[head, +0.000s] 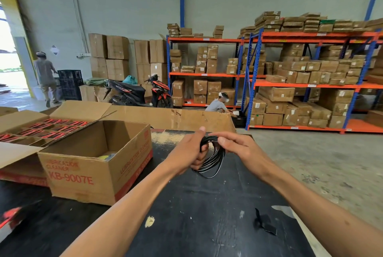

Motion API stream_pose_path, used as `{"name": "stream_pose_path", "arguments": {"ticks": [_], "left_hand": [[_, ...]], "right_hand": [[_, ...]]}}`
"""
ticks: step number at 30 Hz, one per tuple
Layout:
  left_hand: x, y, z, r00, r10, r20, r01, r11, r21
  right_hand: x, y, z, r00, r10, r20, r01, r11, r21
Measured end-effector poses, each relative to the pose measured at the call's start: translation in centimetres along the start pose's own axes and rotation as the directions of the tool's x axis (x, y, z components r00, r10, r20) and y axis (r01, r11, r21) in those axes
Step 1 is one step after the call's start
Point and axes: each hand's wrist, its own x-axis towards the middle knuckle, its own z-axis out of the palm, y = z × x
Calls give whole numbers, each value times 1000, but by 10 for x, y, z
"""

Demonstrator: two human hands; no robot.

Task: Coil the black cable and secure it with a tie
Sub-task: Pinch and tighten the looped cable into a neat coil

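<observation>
Hands raised above the black tabletop (186, 205): left hand (189, 154) curled round the coiled black cable (213, 158), right hand (238, 147) pinching the coil's upper loops. Black tie (265, 224) lying flat at 5 o'clock of the coil, well apart. Open cardboard box (97, 165) at 9 o'clock.

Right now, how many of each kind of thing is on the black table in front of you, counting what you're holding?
Open cardboard boxes: 2, the KB-9007E box and the box of red packs behind it.
Black cable coils: 1, gripped in the left hand, right hand's fingers pinching its top.
Black tie straps: 1, lying on the table.
Total: 4.
</observation>
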Motion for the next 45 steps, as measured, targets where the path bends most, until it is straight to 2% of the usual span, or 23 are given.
{"name": "stream_pose_path", "arguments": {"ticks": [4, 8, 13, 19, 23, 27, 30, 33, 36, 39, 43, 45], "left_hand": [[3, -4, 6, 995, 21, -96, -8, 991, 134], [5, -6, 9, 989, -44, -144, 64, 988, 140], [3, -3, 14, 992, -60, -109, 62, 998, 20], [1, -7, 13, 970, -127, -205, 127, 992, -14], [1, -11, 16, 961, -117, -252, 128, 991, 26], [0, -13, 19, 956, -142, -256, 133, 990, -51], [-1, -15, 20, 960, -159, -230, 132, 983, -128], [-3, -16, 21, 976, -124, -179, 92, 980, -178], [-4, -17, 22, 985, -64, -158, 45, 992, -117], [-6, -14, 16, 990, -23, -138, 15, 998, -58], [-9, -8, 6, 998, 6, -63, 2, 992, 123], [-8, -5, 3, 999, 16, -50, -2, 963, 269]], "right_hand": [[-5, 4, 5, 1000, 4, -21, -6, 996, -92], [-8, 8, 18, 997, -49, -52, 42, 991, -127], [-4, 15, 30, 967, -86, -239, 72, 995, -70], [4, 19, 29, 977, 76, -199, -52, 991, 122], [4, 20, 27, 982, 140, -130, -129, 988, 84], [5, 23, 25, 980, 159, -118, -149, 984, 93], [5, 26, 25, 972, 175, -154, -164, 983, 77], [7, 27, 21, 963, 139, -230, -148, 989, -22], [6, 32, 17, 953, 104, -285, -142, 983, -115], [5, 36, 13, 944, 82, -320, -131, 982, -135], [6, 37, 8, 950, 89, -299, -130, 984, -120], [7, 37, 8, 952, 94, -292, -128, 987, -99]]}}
